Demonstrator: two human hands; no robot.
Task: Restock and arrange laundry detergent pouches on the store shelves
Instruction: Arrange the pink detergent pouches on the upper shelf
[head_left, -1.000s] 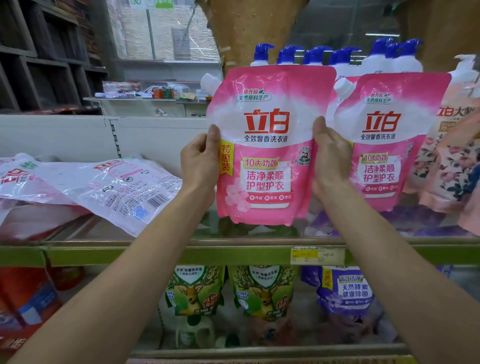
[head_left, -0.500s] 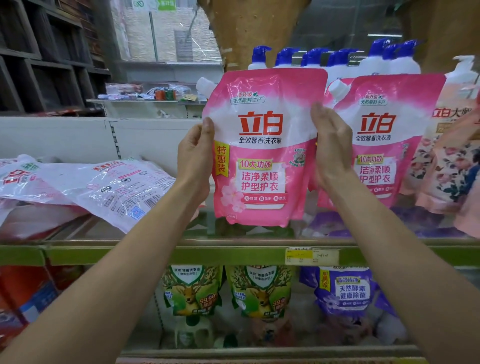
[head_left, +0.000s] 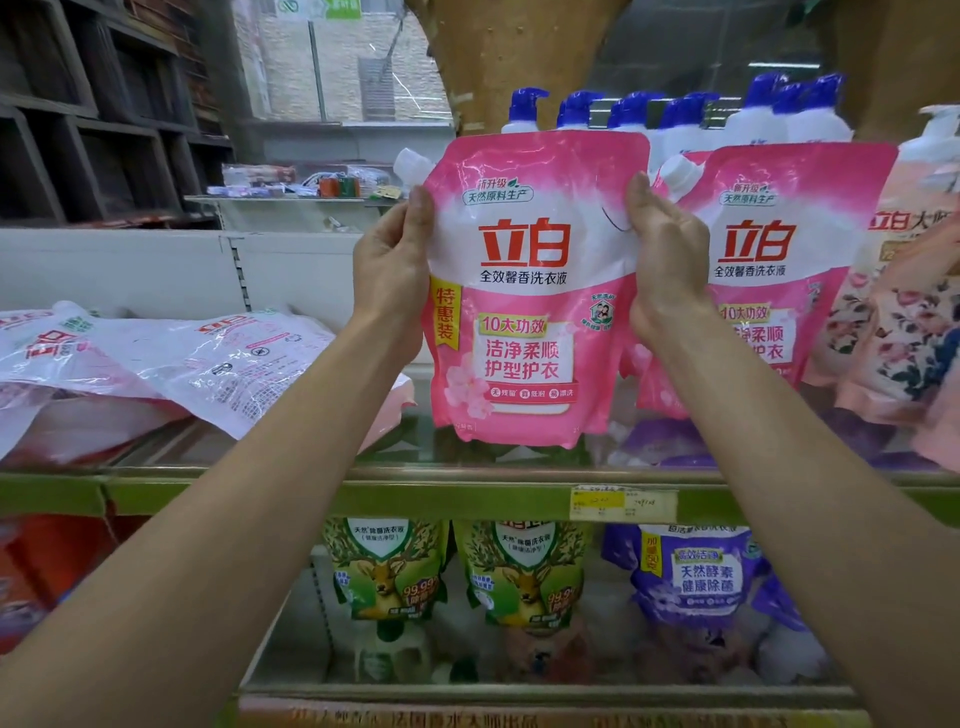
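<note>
Pink pouch (head_left: 524, 291): held upright and facing the camera, over the upper shelf and left of centre in the row. White spout cap (head_left: 413, 166) at its top left corner. Whether its bottom edge touches the shelf cannot be told.
Left hand (head_left: 392, 270): grips the pouch's left edge, thumb on the front, fingers hidden behind.
Right hand (head_left: 665, 260): curled round the pouch's right edge, thumb pointing up along the front.
Second pink pouch (head_left: 774, 270): same print, upright just beside the held one on its right, partly hidden by the right hand.
Floral pouch (head_left: 904, 322): next on the right, leaning at the frame's edge.
Blue-capped bottles (head_left: 628, 111): a row of white bottles behind the pouches.
Flat pouches (head_left: 218, 358): pale ones lying on their sides at the left end of the same shelf, backs up.
Upper shelf (head_left: 363, 496): green front edge, with a yellow and white price tag (head_left: 623, 504) below the held pouch.
Lower shelf: two green deer pouches (head_left: 387, 571) side by side, a purple pouch (head_left: 701, 571) to their right.
</note>
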